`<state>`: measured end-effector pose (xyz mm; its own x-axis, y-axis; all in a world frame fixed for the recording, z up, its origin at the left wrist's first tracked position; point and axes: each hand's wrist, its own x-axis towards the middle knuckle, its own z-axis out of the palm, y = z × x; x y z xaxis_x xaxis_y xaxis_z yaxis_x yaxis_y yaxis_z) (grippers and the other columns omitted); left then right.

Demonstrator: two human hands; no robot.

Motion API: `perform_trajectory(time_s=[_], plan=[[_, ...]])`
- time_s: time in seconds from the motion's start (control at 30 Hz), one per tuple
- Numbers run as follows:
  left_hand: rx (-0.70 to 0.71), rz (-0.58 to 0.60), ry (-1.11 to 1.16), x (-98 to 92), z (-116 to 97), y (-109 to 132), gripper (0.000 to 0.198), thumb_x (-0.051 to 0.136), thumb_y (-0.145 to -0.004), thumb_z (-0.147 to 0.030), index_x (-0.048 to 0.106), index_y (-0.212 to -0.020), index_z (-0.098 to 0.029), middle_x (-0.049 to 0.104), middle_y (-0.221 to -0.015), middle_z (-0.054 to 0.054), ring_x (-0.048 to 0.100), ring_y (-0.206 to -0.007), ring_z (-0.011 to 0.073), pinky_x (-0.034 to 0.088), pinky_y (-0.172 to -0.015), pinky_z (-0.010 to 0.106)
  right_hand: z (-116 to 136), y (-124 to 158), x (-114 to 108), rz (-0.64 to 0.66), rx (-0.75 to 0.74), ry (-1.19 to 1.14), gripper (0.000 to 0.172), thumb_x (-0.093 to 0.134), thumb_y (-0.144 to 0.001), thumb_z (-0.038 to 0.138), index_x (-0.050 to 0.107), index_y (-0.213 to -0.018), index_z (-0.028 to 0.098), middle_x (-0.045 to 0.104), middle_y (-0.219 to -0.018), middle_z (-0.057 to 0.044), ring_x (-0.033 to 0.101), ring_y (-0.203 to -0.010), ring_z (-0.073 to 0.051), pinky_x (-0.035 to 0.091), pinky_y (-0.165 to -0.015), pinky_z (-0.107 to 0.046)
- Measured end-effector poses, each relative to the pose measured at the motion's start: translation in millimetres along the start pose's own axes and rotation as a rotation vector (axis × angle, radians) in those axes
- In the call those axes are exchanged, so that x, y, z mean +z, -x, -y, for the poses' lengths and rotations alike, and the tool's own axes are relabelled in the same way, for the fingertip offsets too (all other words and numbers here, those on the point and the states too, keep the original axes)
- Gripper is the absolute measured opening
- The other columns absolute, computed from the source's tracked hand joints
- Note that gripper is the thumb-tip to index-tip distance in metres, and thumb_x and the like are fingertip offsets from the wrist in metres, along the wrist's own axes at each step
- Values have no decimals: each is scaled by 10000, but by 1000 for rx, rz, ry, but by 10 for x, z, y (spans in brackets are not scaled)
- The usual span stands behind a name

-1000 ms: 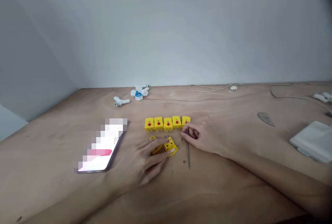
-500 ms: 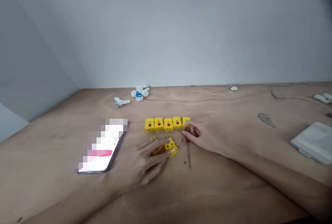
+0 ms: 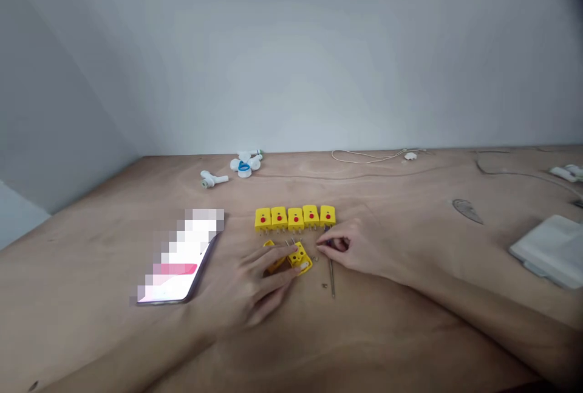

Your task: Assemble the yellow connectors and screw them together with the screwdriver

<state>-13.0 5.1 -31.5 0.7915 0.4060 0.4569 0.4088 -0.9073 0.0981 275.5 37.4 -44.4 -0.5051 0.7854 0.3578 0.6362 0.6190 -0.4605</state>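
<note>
Several yellow connectors with red dots (image 3: 296, 218) stand in a row on the wooden table (image 3: 392, 326). Just in front of them lies an opened yellow connector (image 3: 299, 257) in two parts. My left hand (image 3: 248, 287) rests on it, with fingers pressed on the left part (image 3: 275, 262) and a fingertip on the right one. My right hand (image 3: 353, 248) is pinched at the handle end of a thin screwdriver (image 3: 331, 274) that lies on the table, its shaft pointing toward me. A tiny screw (image 3: 324, 286) lies beside the shaft.
A phone (image 3: 178, 265) with a lit screen lies to the left. White plastic fittings (image 3: 245, 165) and another (image 3: 212, 180) sit at the back, with a thin white cable (image 3: 373, 155). A white box (image 3: 549, 248) lies at the right.
My right hand has drawn back from the rightmost connector of the row, so that connector now shows whole. The left hand has barely moved.
</note>
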Motion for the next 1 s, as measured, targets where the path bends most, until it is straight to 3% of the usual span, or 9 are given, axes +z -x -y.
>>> perform_trajectory(time_s=[0.37,0.67,1.0], plan=[[-6,16,26,-45,-13,-43,367,491,-1009,-140,660,-1329,-202,632,-1362,131,651,-1188,285,594,-965,422,16,-16,40,3,119,-236,180,673,-961,333,765,-881,200,644,-649,20,490,-535,-111,354,-504,-234],[-56,41,77,-37,-11,-32,359,494,-1009,-147,677,-1306,-232,596,-1417,100,660,-1184,280,582,-995,417,108,-14,75,-107,-13,-330,130,702,-952,263,777,-858,214,659,-794,-23,557,-722,-157,427,-631,-274],[-95,54,126,-4,4,-24,402,530,-994,-155,653,-1354,-284,575,-1452,83,648,-1198,276,570,-1001,425,199,-20,198,-88,-142,-297,67,696,-946,174,750,-910,193,683,-879,-25,573,-708,-137,489,-700,-275]])
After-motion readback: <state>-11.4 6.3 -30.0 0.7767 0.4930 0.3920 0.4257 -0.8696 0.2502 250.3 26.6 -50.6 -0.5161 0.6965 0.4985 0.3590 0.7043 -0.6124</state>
